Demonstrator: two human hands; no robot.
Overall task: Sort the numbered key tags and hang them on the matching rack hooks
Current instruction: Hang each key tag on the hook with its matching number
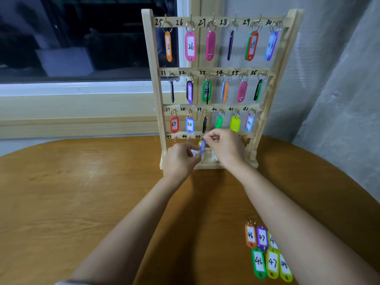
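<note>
Pale wooden key rack on brown wooden table, right hand pinching top of blue plastic key tag below handwritten 45 label, left hand pinching its lower end

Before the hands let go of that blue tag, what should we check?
1. Blue tag is held: the right hand pinches its top and the left hand pinches its lower end. Ok.
2. Right place on the rack: the tag hangs just under the 45 label. Ok.
3. Ring is over the hook: fingers hide it. Cannot tell.
4. Tag's number is 45: its face is turned away. Cannot tell.
5. Next tags are ready: the orange 46 tag and green 46 tag lie on the table. Ok.
6. Hook 46 is free: the right hand hides it. Cannot tell.
</note>
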